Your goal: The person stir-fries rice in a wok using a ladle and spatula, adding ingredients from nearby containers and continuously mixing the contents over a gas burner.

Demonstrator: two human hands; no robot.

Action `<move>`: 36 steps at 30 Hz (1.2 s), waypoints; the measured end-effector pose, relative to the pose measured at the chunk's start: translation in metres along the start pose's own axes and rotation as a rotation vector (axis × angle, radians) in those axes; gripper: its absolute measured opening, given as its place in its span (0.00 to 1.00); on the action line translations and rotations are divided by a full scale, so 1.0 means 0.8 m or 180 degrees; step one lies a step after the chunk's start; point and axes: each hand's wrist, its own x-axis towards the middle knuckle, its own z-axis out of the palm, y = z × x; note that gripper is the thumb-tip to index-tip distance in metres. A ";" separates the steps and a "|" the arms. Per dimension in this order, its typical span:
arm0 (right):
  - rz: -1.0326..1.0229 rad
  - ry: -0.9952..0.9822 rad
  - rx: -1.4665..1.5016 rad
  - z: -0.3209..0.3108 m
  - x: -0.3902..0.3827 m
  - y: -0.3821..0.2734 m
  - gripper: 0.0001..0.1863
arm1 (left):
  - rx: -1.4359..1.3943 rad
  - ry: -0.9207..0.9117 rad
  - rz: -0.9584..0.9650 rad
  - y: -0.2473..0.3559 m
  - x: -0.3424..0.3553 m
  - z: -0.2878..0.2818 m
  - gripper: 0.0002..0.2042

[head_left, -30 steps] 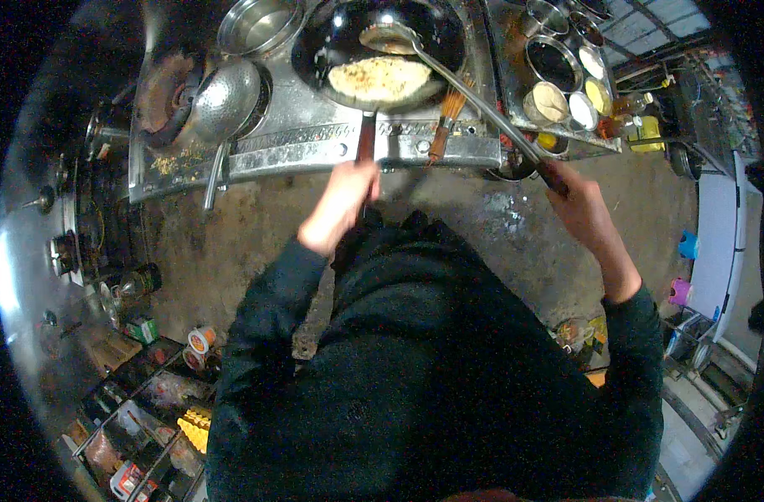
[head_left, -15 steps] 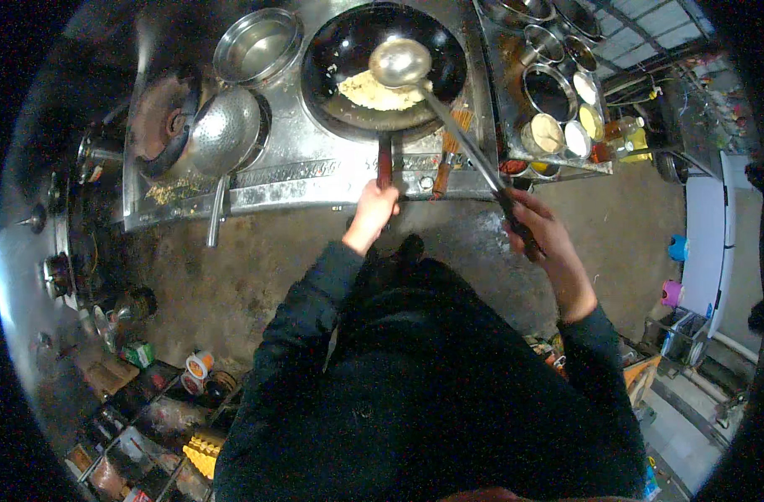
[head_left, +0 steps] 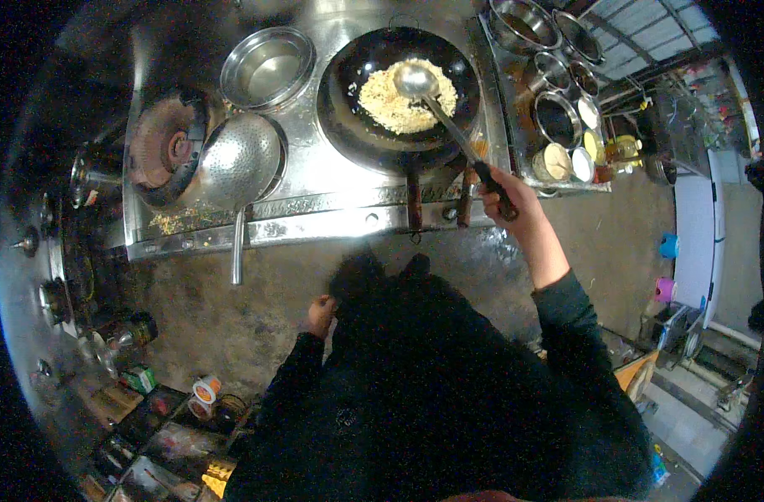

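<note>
Fingers (head_left: 492,203) of the right hand (head_left: 517,199) are curled round the dark grip of a ladle (head_left: 416,80), pinching it firmly. The left hand (head_left: 320,316) is near the dark clothing, toward 7 o'clock from the wok (head_left: 348,138); its fingers look curled in, though whether they are pressed together or pinching something I cannot tell.

Pale, crumbly food (head_left: 399,117) lies around the middle of the wok, leaning slightly to 1 o'clock, with the ladle's bowl over it and the shaft running out toward 5 o'clock. The wok handle (head_left: 415,201) points to 6 o'clock, with no hand on it. On the table (head_left: 302,188), a perforated strainer (head_left: 244,155) sits between 8 and 9 o'clock from the wok, a metal pan (head_left: 269,100) between 9 and 10, and a brush (head_left: 466,201) at 5.

Cooking seems well under way: the food appears loose and broken up, and what shows of it is still in the wok, none dished out.

Compared with half a second ago, the left hand has let go of the wok handle and dropped back, and the food, then bunched toward 6 o'clock, is now spread in a rounder patch.
</note>
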 end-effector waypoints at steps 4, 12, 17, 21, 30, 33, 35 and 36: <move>0.0581 0.0075 -0.0913 0.041 -0.005 -0.019 0.16 | 0.0833 -0.1150 -0.0895 -0.157 0.018 -0.109 0.11; 0.0539 0.0516 -0.0352 0.060 -0.037 -0.041 0.17 | -0.1190 -0.1400 -0.0848 -0.186 0.088 -0.137 0.09; 0.0872 0.0086 -0.0448 0.052 -0.037 -0.005 0.18 | 0.0254 -0.1274 -0.0297 -0.105 0.128 -0.099 0.08; 0.0540 0.1198 -0.0671 0.052 -0.058 -0.024 0.18 | 0.0526 -0.1419 -0.0074 -0.070 0.140 -0.096 0.09; 0.0582 0.0866 -0.0906 0.062 -0.060 -0.010 0.21 | 0.3804 -0.1515 0.2150 -0.090 0.137 -0.136 0.10; -0.0125 0.1008 -0.2399 0.034 -0.058 -0.027 0.20 | 0.2454 -0.1248 0.0760 -0.071 0.120 -0.135 0.11; -0.0816 0.0523 -0.3491 0.018 -0.019 -0.027 0.19 | 0.1928 -0.0845 0.0429 -0.038 0.103 -0.120 0.12; -0.1794 0.0765 -0.4818 0.012 0.007 -0.021 0.20 | 0.1748 -0.0625 0.0354 -0.015 0.093 -0.108 0.13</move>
